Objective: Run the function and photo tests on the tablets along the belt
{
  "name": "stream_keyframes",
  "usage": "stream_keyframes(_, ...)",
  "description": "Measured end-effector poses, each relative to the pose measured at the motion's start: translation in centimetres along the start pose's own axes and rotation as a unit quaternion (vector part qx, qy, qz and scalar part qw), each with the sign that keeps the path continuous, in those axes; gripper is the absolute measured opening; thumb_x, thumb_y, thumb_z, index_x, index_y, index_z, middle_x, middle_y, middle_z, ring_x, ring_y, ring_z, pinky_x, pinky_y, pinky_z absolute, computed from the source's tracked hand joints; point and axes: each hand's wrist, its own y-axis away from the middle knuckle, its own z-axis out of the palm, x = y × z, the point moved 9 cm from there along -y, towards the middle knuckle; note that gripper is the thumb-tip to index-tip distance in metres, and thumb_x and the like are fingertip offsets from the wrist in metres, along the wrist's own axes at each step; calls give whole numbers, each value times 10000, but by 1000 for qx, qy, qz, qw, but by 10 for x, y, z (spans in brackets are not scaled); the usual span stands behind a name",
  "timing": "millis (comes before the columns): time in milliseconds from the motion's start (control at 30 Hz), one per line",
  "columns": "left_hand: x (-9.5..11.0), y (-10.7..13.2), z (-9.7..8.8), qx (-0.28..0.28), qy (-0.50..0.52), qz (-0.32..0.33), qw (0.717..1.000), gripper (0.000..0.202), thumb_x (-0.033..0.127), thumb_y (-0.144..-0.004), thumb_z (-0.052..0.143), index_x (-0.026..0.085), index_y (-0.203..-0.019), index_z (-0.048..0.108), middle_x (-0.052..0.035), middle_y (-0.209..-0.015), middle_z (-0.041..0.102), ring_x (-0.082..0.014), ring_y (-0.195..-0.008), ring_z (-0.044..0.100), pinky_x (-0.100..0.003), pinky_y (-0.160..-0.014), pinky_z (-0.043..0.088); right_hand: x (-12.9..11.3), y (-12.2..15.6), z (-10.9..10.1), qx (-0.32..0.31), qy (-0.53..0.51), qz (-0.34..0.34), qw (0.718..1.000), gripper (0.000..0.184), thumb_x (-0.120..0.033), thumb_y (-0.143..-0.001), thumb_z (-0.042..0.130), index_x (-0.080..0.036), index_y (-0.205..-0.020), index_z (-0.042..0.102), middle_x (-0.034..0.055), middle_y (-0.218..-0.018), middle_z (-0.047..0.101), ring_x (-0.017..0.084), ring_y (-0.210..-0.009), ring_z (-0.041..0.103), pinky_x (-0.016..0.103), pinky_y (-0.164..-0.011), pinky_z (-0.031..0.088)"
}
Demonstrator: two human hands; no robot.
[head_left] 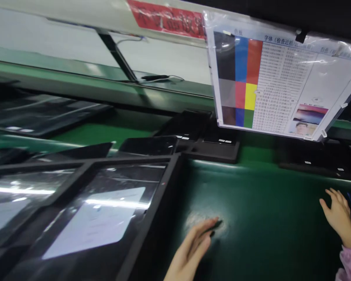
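Note:
My left hand (pixel 190 249) comes in from the bottom middle, its fingers stretched out and lying low over the green belt (pixel 266 226). Its fingertips show dark, blurred tips by a pale worn patch (pixel 197 217) on the belt. Just left of this hand stands a black tray (pixel 160 203) holding a tablet (pixel 105 218) with a lit, glossy screen. My right hand (pixel 337 212), in a pink sleeve, hovers at the right edge with its fingers spread and holds nothing.
A colour test chart (pixel 269 82) in a plastic sleeve hangs over the belt at the upper right. Black trays (pixel 210 146) sit behind on the belt, and more dark devices (pixel 316 164) lie at the far right. Another tray of screens (pixel 41 113) is at the far left.

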Motion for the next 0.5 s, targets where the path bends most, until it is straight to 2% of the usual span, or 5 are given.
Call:
stream_keyframes(167, 10, -32, -45, 165, 96, 54, 980, 601, 647, -840, 603, 169, -1182, 729, -168, -1453, 644, -386, -1464, 490, -538, -1228, 414, -7, -68, 33, 48, -44, 153, 986, 739, -511, -1040, 506, -86, -1608, 300, 252, -1690, 200, 412, -1579, 128, 657, -1255, 139)
stream_keyframes(233, 10, -33, -55, 166, 108, 62, 978, 613, 644, -860, 555, 160, -1188, 738, -170, -1459, 643, -375, -1477, 479, -538, -1238, 403, -10, -86, 36, 68, -61, 209, 974, 796, -542, -1034, 534, -112, -1635, 239, 244, -1707, 138, 426, -1582, 71, 674, -1255, 107)
stream_keyframes(333, 6, -25, -72, 159, 72, 63, 983, 605, 642, -861, 535, 178, -1176, 762, -148, -1448, 658, -365, -1471, 491, -514, -1241, 408, -12, -99, 27, 98, -83, 260, 957, 888, -572, -1031, 516, 0, -1623, 184, 341, -1677, 75, 482, -1569, 26, 691, -1249, 111)
stream_keyframes(433, 6, -13, -90, 169, 9, 50, 984, 549, 625, -822, 595, 224, -1142, 791, -122, -1413, 688, -375, -1456, 507, -504, -1225, 421, -29, -105, 8, 121, -94, 232, 961, 766, -517, -1076, 427, -6, -1613, 234, 350, -1660, 123, 508, -1555, 95, 760, -1209, 142)
stream_keyframes(500, 9, -7, -97, 182, -23, 36, 982, 522, 606, -810, 638, 242, -1149, 795, -107, -1394, 703, -380, -1453, 508, -519, -1247, 376, -67, -113, 4, 100, -104, 121, 982, 648, -491, -1070, 495, -136, -1594, 354, 245, -1659, 255, 466, -1527, 243, 766, -1184, 227)
